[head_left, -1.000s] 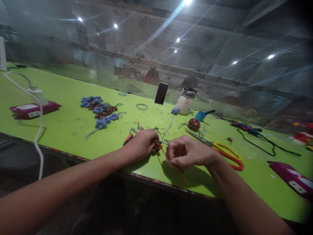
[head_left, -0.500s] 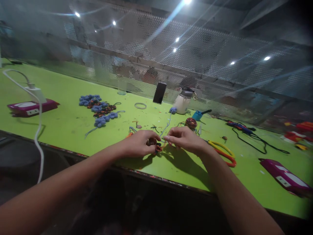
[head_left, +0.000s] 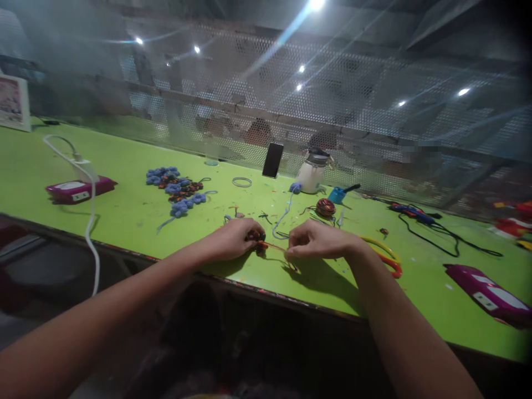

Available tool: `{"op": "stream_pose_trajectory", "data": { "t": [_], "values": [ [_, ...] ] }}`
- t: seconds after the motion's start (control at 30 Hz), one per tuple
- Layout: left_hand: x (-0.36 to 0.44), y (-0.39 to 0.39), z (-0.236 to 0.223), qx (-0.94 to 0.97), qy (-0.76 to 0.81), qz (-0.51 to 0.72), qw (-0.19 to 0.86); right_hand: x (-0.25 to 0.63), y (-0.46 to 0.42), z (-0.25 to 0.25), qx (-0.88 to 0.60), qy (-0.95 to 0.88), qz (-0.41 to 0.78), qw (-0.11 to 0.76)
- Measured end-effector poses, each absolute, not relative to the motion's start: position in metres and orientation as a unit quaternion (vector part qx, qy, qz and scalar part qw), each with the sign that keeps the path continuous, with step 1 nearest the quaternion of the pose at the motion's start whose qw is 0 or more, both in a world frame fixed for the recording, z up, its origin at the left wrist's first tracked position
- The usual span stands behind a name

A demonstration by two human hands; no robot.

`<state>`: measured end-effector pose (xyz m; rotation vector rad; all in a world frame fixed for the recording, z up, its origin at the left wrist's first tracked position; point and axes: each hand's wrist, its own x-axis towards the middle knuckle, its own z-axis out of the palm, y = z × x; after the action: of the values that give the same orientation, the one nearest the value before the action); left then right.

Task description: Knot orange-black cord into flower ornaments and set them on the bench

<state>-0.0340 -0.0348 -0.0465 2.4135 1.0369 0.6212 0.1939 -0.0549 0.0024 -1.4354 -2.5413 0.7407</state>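
Observation:
Close to the table's front edge, my left hand (head_left: 235, 239) is closed around a small dark orange-and-black crocheted piece (head_left: 261, 248), much of it covered by the fingers. An orange yarn strand (head_left: 275, 246) runs from that piece to my right hand (head_left: 318, 239), which pinches it between thumb and fingertips. A loose yarn end hangs below the right fingertips. Behind the hands lies a light blue yarn strand (head_left: 286, 213) leading back to a blue yarn bundle (head_left: 295, 188). Just beyond the right hand sits a dark multicoloured yarn ball (head_left: 325, 208).
Blue and dark crocheted flowers (head_left: 180, 207) lie at left. Yellow-and-red looped handles (head_left: 390, 257) are partly hidden behind my right wrist. A phone (head_left: 273, 159), a pale jar (head_left: 311, 176) and a blue container (head_left: 337, 194) stand behind. Purple power strips (head_left: 68, 191) flank both sides, one with a white cable (head_left: 92, 221).
My hands have moved apart, and the orange strand now stretches between them. The view has shifted slightly, bringing a white picture frame into sight at far left.

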Motion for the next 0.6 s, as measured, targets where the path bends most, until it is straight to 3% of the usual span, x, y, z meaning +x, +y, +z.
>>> {"op": "stream_pose_trajectory", "data": {
  "t": [0.1,0.17,0.27,0.37,0.6],
  "values": [
    [-0.032,-0.038,-0.048,0.872,0.382,0.225,0.207,0.191,-0.053,0.003,-0.547,-0.805,0.105,0.204],
    [-0.029,-0.039,-0.047,0.865,0.388,0.228,0.221,0.182,-0.053,-0.002,-0.549,-0.789,0.075,0.267],
    [-0.024,-0.039,-0.046,0.856,0.402,0.235,0.226,0.165,-0.055,-0.014,-0.503,-0.819,0.166,0.222],
    [-0.021,-0.038,-0.046,0.848,0.412,0.241,0.229,0.156,-0.056,-0.028,-0.478,-0.834,0.184,0.207],
    [-0.02,-0.035,-0.045,0.802,0.391,0.26,0.369,0.16,-0.049,-0.04,-0.44,-0.768,0.359,0.296]
  ]
}}
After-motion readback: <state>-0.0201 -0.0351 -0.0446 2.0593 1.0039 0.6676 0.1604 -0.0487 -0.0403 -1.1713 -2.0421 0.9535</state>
